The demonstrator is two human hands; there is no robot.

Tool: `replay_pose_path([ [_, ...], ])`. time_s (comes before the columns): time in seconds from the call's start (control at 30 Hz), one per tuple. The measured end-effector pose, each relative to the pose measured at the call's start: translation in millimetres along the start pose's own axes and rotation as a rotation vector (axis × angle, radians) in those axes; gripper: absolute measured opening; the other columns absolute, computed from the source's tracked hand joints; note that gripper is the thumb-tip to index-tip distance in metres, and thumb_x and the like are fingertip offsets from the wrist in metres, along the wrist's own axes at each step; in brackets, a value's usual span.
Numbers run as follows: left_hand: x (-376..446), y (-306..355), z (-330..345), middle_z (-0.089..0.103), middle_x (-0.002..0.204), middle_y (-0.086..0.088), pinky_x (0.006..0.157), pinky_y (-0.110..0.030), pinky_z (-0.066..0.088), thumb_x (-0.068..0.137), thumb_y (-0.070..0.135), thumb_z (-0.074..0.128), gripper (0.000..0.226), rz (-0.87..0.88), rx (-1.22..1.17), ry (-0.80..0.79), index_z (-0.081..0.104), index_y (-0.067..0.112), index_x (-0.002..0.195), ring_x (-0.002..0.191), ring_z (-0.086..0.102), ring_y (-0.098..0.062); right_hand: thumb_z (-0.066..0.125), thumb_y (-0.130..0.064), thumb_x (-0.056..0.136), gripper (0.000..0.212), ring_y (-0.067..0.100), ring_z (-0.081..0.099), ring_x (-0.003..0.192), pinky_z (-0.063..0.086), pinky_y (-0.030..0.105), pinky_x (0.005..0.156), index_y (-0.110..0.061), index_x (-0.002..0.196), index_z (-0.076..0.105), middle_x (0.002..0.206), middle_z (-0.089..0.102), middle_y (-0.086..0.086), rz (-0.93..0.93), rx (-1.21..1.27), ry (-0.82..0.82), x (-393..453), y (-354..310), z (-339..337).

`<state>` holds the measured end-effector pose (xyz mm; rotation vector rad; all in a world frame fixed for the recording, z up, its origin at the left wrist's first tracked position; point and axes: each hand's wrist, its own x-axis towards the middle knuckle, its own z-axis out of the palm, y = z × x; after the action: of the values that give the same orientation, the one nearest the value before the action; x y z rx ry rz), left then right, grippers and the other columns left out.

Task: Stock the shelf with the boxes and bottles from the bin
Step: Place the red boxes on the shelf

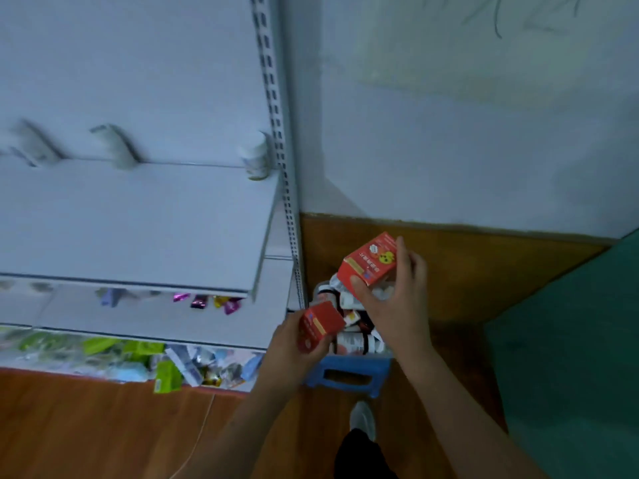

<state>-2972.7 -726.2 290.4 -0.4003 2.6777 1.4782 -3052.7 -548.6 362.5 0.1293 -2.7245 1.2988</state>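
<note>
Stocking barely begun: one white plastic bottle (256, 156) stands at the right rear corner of the white metal shelf (138, 219). Left hand (294, 344) and right hand (390, 292) each grip a red cardboard box (320, 324) (368, 262) above the blue plastic bin (345, 373), which is crowded with bottles.

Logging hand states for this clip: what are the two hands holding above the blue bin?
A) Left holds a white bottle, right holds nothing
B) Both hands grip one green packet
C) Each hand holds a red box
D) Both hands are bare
C: the left hand grips a small red box and the right hand grips a larger red box, both over the bin.
</note>
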Motion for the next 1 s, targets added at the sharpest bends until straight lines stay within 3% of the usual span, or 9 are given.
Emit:
replay_pose_path([
  [0.07, -31, -18, -30, 0.063, 0.11, 0.011, 0.082, -0.023, 0.053, 0.082, 0.051, 0.072, 0.046, 0.013, -0.02, 0.014, 0.049, 0.038, 0.119, 0.098, 0.062, -0.004, 0.054, -0.077, 0.071, 0.105, 0.013, 0.039, 0.129, 0.042, 0.024, 0.091, -0.029, 0.155, 0.014, 0.149, 0.024, -0.002, -0.086, 0.054, -0.005, -20, -40, 10],
  [0.23, -104, -62, -114, 0.063, 0.107, 0.018, 0.079, -0.017, 0.053, 0.084, 0.044, 0.074, 0.043, -0.064, -0.112, 0.188, 0.048, 0.042, 0.118, 0.095, 0.061, 0.008, 0.064, -0.067, 0.076, 0.095, 0.007, 0.037, 0.126, 0.041, 0.014, 0.087, -0.03, 0.153, 0.022, 0.146, 0.025, -0.003, -0.3, 0.164, -0.076, -65, -123, 62],
  [0.33, -141, -83, -166, 0.063, 0.108, 0.017, 0.079, -0.021, 0.055, 0.085, 0.043, 0.072, 0.044, -0.129, -0.187, 0.333, 0.05, 0.037, 0.122, 0.094, 0.062, 0.004, 0.062, -0.072, 0.076, 0.091, 0.011, 0.041, 0.128, 0.048, 0.019, 0.09, -0.03, 0.15, 0.029, 0.144, 0.028, -0.002, -0.394, 0.213, -0.189, -89, -167, 107],
  [0.43, -171, -104, -214, 0.065, 0.107, 0.013, 0.076, -0.026, 0.057, 0.084, 0.051, 0.071, 0.046, -0.19, -0.242, 0.479, 0.052, 0.033, 0.122, 0.09, 0.065, 0.001, 0.062, -0.071, 0.075, 0.089, 0.012, 0.046, 0.126, 0.049, 0.01, 0.089, -0.027, 0.147, 0.036, 0.141, 0.032, -0.002, -0.427, 0.289, -0.315, -109, -207, 153],
  [0.6, -208, -128, -270, 0.064, 0.091, 0.01, 0.061, -0.007, 0.046, 0.092, 0.022, 0.068, 0.026, -0.321, -0.358, 0.712, 0.053, 0.017, 0.113, 0.074, 0.062, 0.014, 0.061, -0.08, 0.07, 0.089, 0.013, 0.052, 0.122, 0.056, 0.039, 0.094, -0.033, 0.143, 0.04, 0.135, 0.038, -0.008, -0.396, 0.376, -0.519, -130, -264, 225],
  [0.77, -205, -165, -324, 0.063, 0.083, 0.006, 0.057, -0.014, 0.046, 0.086, 0.047, 0.065, 0.034, -0.431, -0.434, 0.906, 0.05, 0.019, 0.099, 0.07, 0.061, 0.006, 0.064, -0.076, 0.072, 0.073, 0.008, 0.058, 0.11, 0.049, 0.006, 0.077, -0.03, 0.129, 0.053, 0.127, 0.053, -0.002, -0.381, 0.453, -0.777, -125, -324, 297],
  [0.83, -196, -173, -348, 0.066, 0.09, 0.001, 0.058, -0.02, 0.052, 0.08, 0.056, 0.063, 0.043, -0.462, -0.511, 0.98, 0.05, 0.02, 0.098, 0.075, 0.066, -0.003, 0.057, -0.081, 0.062, 0.076, 0.008, 0.062, 0.101, 0.047, 0.007, 0.073, -0.03, 0.119, 0.057, 0.117, 0.062, 0.0, -0.284, 0.486, -0.885, -120, -347, 324],
  [0.9, -187, -180, -374, 0.067, 0.098, -0.004, 0.059, -0.022, 0.056, 0.082, 0.052, 0.064, 0.041, -0.481, -0.611, 1.064, 0.05, 0.019, 0.102, 0.076, 0.069, -0.006, 0.061, -0.08, 0.057, 0.073, 0.013, 0.065, 0.096, 0.052, 0.024, 0.079, -0.031, 0.11, 0.057, 0.11, 0.066, 0.004, -0.055, 0.594, -1.043, -114, -374, 355],
  [1.0, -178, -191, -417, 0.067, 0.103, -0.002, 0.067, -0.026, 0.06, 0.078, 0.052, 0.065, 0.046, -0.503, -0.697, 1.154, 0.049, 0.021, 0.107, 0.083, 0.071, -0.008, 0.068, -0.07, 0.071, 0.07, 0.02, 0.066, 0.099, 0.054, 0.035, 0.082, -0.022, 0.12, 0.058, 0.112, 0.067, 0.01, 0.233, 0.713, -1.266, -109, -413, 398],
])
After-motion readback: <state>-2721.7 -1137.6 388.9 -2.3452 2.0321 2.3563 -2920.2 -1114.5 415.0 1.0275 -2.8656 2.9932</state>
